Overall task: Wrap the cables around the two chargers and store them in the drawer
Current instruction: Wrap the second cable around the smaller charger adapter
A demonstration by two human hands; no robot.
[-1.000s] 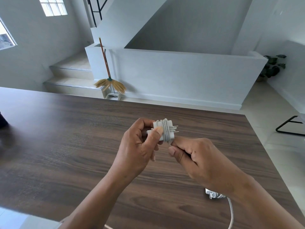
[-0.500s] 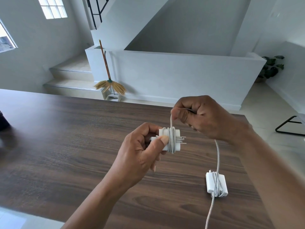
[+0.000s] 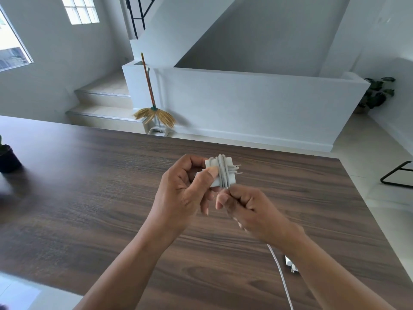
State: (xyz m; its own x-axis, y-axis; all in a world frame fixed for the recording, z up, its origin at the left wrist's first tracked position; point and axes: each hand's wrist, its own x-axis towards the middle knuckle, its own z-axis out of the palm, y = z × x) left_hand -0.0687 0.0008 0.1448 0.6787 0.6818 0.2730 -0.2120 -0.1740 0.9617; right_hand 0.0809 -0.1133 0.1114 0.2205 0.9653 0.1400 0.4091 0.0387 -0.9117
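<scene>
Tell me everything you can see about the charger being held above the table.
The charger is a small white block, plastic by its look, with two thin metal prongs pointing right. Several turns of white cable run around its middle. It is held above the wooden table, pinched by the left hand. The right hand, just below it, grips the cable, which trails down toward the lower edge of the view.

Both forearms are bare up to the frame's lower edge, with no sleeve showing. The left hand (image 3: 181, 198) and right hand (image 3: 252, 211) wear no gloves. Fingernails are short and plain.
</scene>
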